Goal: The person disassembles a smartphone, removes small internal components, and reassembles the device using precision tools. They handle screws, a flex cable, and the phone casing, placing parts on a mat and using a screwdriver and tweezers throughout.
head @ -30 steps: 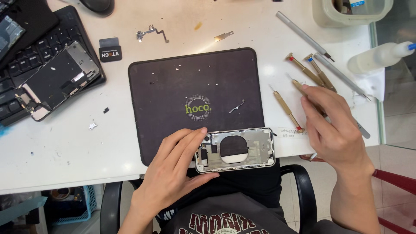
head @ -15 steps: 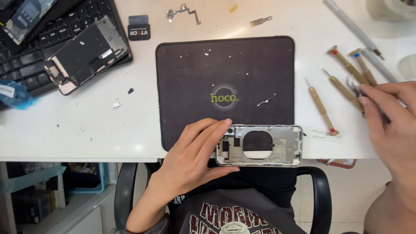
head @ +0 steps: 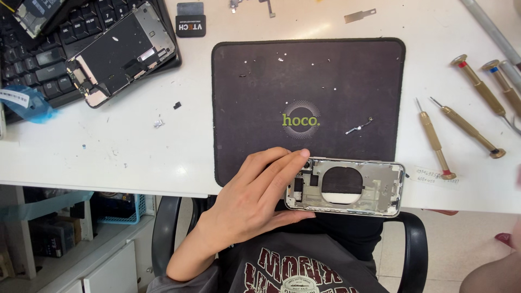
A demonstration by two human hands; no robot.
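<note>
Black keyboard (head: pixel 32 59), top left, cut off, bearing a detached phone screen (head: pixel 122 54). Dark mat (head: pixel 309 81), centre, scattered with tiny screws. Left hand (head: pixel 252 203) holds the gutted phone frame (head: pixel 347 187) by its end at the desk's near edge. Brass screwdrivers (head: pixel 458 127), right. Right hand (head: pixel 496 271) mostly out of frame; grip indiscernible.

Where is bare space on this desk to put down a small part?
White desk between keyboard and mat is mostly bare, with a few specks. Upper mat holds only tiny screws. Crowded: right side with screwdrivers; left hand holds the phone frame.
</note>
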